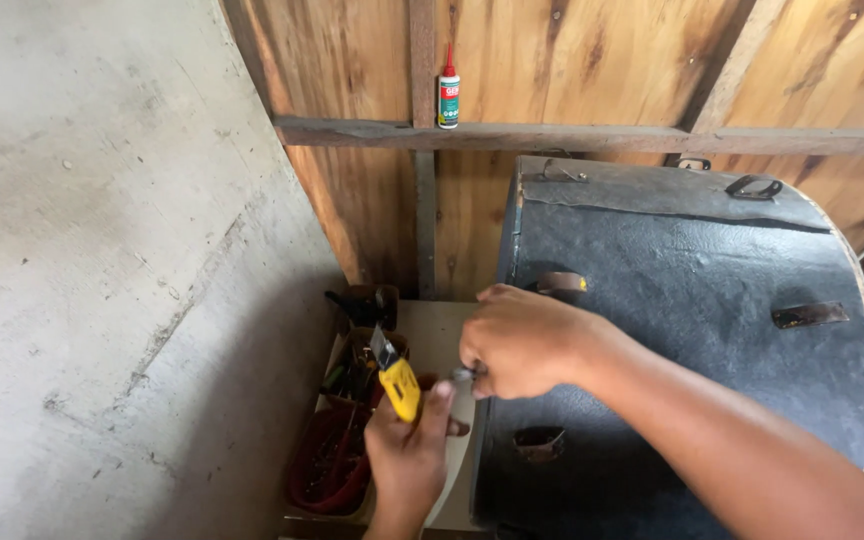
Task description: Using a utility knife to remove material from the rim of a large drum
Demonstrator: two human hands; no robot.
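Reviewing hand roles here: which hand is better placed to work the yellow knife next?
Left, probably. The left hand already grips the yellow utility knife, blade end up, while the right hand pinches something small and metallic beside it.

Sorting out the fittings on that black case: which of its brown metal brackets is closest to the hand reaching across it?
The bracket at the case's upper left edge, just above the right hand; the others sit lower or far right.

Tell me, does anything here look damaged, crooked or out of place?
Mostly worn rather than broken. The big black case has rusty metal fittings and a covering that wrinkles and lifts along its top edge. The left hand holds a yellow utility knife with its blade out, close to the right hand.
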